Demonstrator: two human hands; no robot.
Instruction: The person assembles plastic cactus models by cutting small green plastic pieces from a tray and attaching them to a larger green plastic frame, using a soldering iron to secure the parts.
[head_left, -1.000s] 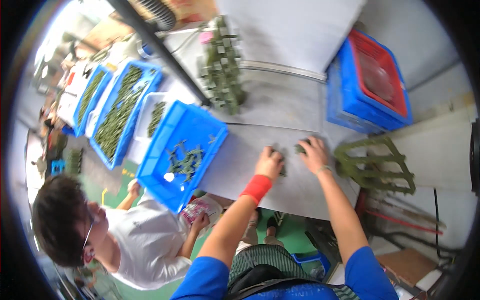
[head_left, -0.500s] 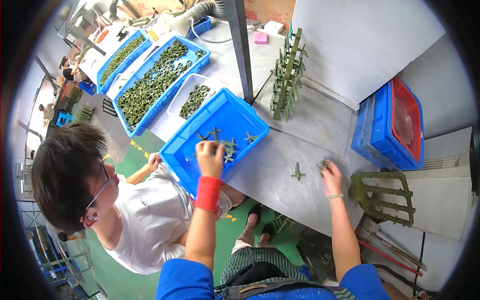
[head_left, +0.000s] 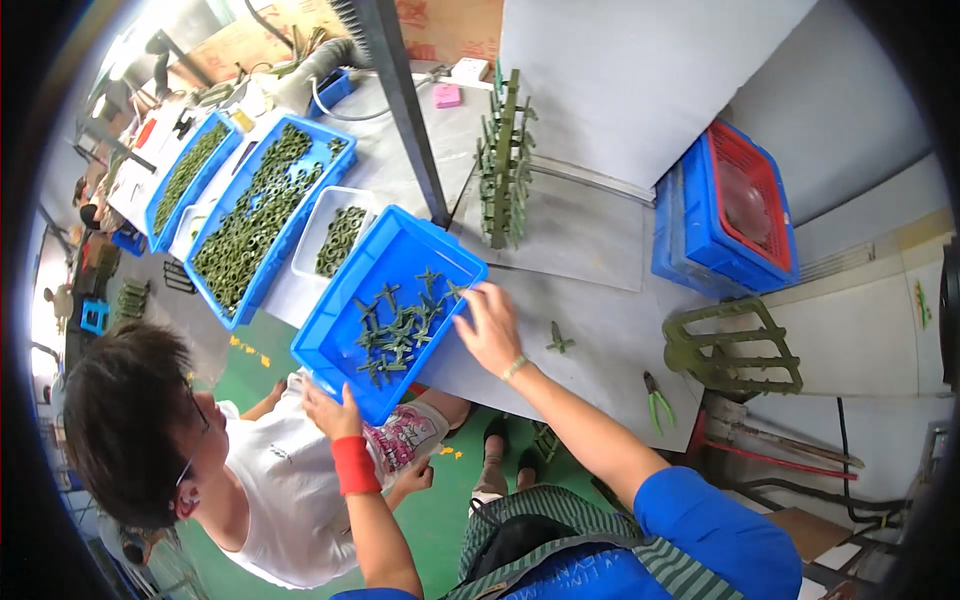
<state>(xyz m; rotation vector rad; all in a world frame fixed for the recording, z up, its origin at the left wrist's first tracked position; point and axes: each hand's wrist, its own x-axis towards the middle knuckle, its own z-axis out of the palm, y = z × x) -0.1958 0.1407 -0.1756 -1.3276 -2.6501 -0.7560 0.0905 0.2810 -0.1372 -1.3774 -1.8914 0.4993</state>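
A blue plastic tray (head_left: 335, 305) holds several dark-green cross-shaped pieces (head_left: 400, 325) lying in a loose heap. At its near left corner is my left hand (head_left: 335, 412), fingers closed on the edge, a red band around the wrist. Across from it, my right hand (head_left: 492, 328) grips the right rim, its fingertips bent over the top beside one green cross piece. A single cross piece (head_left: 560, 340) lies on the grey table to the right of my right hand. Green-handled pliers (head_left: 656, 402) rest near the table's front edge.
Behind the tray stand a clear box (head_left: 335, 225) and larger blue trays (head_left: 270, 215) of green rings. A rack (head_left: 505, 165) of green parts stands by a metal post (head_left: 405, 110). Stacked bins (head_left: 725, 215) and a green frame (head_left: 735, 350) are right. A person (head_left: 290, 480) sits close left.
My right hand has moved left from the table to the tray's rim. My left hand has left the pieces for the tray's near corner. The pliers have come into sight; the view has shifted.
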